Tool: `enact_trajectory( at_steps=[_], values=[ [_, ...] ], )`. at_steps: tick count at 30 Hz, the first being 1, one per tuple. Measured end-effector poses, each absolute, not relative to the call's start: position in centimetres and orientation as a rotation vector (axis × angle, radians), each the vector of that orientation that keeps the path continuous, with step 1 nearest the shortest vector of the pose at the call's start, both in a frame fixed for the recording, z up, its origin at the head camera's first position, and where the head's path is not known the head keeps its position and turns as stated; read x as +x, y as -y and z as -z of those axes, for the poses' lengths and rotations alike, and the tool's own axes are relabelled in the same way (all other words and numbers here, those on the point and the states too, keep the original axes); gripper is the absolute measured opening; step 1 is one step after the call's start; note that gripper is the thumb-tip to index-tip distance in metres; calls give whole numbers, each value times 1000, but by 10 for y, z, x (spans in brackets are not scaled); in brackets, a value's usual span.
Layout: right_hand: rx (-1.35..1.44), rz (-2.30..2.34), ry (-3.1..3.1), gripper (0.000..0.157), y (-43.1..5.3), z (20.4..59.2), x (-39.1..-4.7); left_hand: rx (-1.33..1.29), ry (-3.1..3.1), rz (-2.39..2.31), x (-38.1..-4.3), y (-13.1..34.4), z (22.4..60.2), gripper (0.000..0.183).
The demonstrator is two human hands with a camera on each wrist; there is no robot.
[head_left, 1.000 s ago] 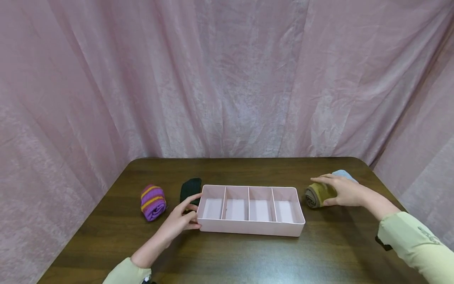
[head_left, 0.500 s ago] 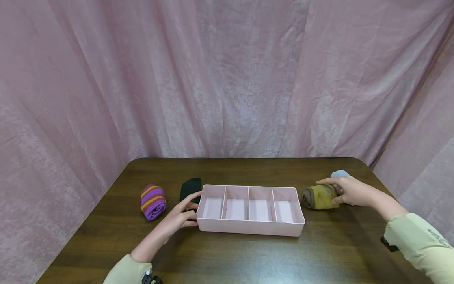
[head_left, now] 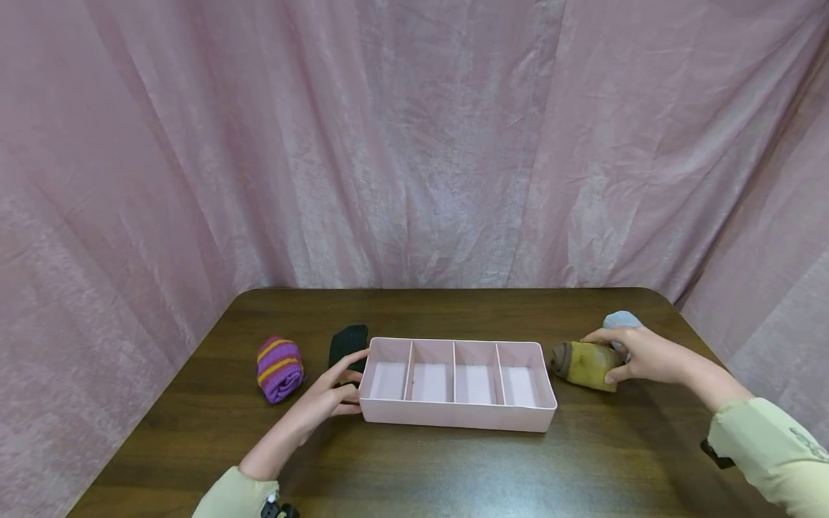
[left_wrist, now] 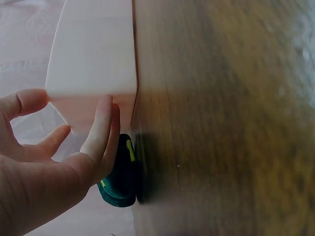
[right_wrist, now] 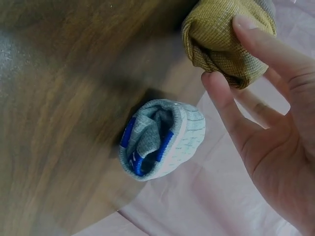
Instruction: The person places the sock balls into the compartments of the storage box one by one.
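Observation:
A pale pink box with divided compartments (head_left: pixel 458 415) stands in the middle of the table. At its left end is my left hand (head_left: pixel 319 403); in the left wrist view the spread fingertips (left_wrist: pixel 102 105) touch the end wall and rim. My right hand (head_left: pixel 654 354) pinches one end of a rolled mustard sock (head_left: pixel 586 365), right of the box. In the right wrist view the thumb lies on this sock (right_wrist: pixel 216 39), with a finger at its lower edge. Just behind that hand, a rolled light blue-grey sock (right_wrist: pixel 165 140) with blue patches is partly hidden in the head view.
A purple sock roll with orange stripes (head_left: pixel 280 368) lies at the left of the wooden table (head_left: pixel 414 475). A dark green sock roll (head_left: pixel 348 347) sits by the box's left end, partly behind my left hand. Pink curtains (head_left: pixel 414 144) hang behind the table.
My right hand has shifted right along the mustard sock to its end and pinches it there; the sock has turned, its right end nearer to me. The left hand has barely moved.

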State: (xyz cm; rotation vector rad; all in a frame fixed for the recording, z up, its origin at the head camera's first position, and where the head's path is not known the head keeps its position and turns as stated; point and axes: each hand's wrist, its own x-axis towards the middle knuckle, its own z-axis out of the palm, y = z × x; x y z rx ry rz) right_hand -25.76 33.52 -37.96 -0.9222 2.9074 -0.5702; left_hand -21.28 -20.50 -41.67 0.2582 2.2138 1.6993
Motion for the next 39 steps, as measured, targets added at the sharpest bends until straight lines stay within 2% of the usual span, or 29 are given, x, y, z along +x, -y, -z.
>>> enact_trajectory(
  at_steps=[9, 18, 27, 39],
  values=[
    [-1044, 648, -2928, 72, -332, 391, -252, 262, -2209, -1697, -213, 205, 416, 64],
    [-928, 605, -2976, 68, -324, 393, -249, 268, -2204, -1696, -213, 206, 417, 62],
    [-911, 584, -2888, 89, -318, 389, -248, 274, -2188, -1711, -214, 206, 419, 63],
    [-1041, 692, -2835, 93, -313, 392, -251, 283, -2196, -1705, -215, 206, 419, 62]
  ],
)
